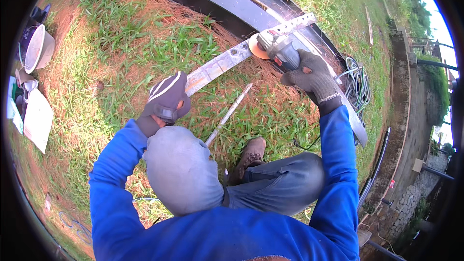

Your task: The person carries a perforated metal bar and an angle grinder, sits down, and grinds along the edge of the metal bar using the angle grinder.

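Note:
My left hand point(167, 97), in a dark glove with pale stripes, is closed around the near end of a long flat metal bar point(212, 71). Holes run along the bar's far part, which lies across a dark steel beam point(227, 12). Wrapped around the body of an angle grinder point(286, 52) is my right hand point(315, 78), in a grey knit glove. The grinder's orange disc point(257, 47) is at the bar, around its middle; the exact contact point is hard to make out. Fine sparks seem to show beyond the grinder.
Coiled cable point(356, 87) lies right of the beam. A thin pale rod point(229, 113) rests on the grass before my boot point(251, 152). At far left stand a white bucket point(41, 48) and a pale sheet point(38, 118). A low wall edge point(403, 116) runs along the right.

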`<state>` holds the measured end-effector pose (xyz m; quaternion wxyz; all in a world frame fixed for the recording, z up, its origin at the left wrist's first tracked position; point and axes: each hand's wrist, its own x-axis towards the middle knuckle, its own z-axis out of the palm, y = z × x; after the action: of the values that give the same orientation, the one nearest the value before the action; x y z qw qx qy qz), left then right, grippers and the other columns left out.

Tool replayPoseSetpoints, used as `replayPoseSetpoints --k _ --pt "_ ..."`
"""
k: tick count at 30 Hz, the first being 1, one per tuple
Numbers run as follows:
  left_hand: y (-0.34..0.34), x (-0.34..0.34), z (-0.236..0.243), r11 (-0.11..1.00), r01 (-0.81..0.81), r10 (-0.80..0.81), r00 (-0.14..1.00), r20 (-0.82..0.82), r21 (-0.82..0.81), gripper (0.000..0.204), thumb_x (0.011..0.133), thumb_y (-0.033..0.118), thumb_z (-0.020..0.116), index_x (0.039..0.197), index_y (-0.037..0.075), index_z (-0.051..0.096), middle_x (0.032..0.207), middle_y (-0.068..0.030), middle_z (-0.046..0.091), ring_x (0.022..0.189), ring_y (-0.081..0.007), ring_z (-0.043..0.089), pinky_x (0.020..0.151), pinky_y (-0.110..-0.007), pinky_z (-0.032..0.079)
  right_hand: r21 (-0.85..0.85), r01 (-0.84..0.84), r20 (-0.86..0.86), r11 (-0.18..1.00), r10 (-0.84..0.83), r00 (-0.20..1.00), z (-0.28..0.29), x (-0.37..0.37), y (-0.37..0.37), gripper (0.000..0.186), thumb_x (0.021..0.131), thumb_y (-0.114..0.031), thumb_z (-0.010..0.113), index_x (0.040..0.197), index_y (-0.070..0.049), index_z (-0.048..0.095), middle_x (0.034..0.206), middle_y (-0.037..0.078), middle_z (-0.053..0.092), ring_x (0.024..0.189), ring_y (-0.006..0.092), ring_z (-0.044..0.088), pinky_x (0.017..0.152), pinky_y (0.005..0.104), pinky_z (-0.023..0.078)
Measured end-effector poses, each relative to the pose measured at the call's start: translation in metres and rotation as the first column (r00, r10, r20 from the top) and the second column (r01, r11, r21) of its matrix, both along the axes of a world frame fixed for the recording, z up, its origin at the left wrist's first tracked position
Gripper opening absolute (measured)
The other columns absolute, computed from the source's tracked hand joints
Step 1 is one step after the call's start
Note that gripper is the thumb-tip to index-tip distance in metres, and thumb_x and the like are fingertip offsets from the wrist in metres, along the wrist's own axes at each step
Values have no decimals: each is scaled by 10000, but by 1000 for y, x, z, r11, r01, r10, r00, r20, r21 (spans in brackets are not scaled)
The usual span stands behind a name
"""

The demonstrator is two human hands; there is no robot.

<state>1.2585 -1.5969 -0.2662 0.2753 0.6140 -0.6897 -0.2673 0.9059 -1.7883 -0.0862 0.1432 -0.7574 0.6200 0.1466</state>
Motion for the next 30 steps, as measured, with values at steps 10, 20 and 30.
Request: replayPoseSetpoints --k 10,20,30 --pt "-2 -6 12 996 -24 19 998 61 87 314 885 157 729 1154 20 642 994 -248 704 950 -517 700 806 -610 548 22 -6 -35 1000 7 999 2 4 8 666 671 -407 973 1198 -40 796 1134 249 837 1101 419 814 962 491 638" --pt "-2 0 0 997 6 -12 997 70 83 430 911 209 727 1268 -14 640 1065 -235 703 1006 -503 697 854 -600 552 89 50 51 995 -55 997 -3 0 3 625 699 -219 954 1267 -10 796 1002 156 836 925 259 809 853 416 642" --pt "2 -2 -20 989 -41 47 998 39 -145 338 889 154 749 1175 5 652 1013 -245 707 962 -521 706 808 -602 558 128 98 6 987 -99 995 6 -3 -1 684 686 -337 984 1270 -33 797 1119 226 850 1090 369 828 955 477 636"
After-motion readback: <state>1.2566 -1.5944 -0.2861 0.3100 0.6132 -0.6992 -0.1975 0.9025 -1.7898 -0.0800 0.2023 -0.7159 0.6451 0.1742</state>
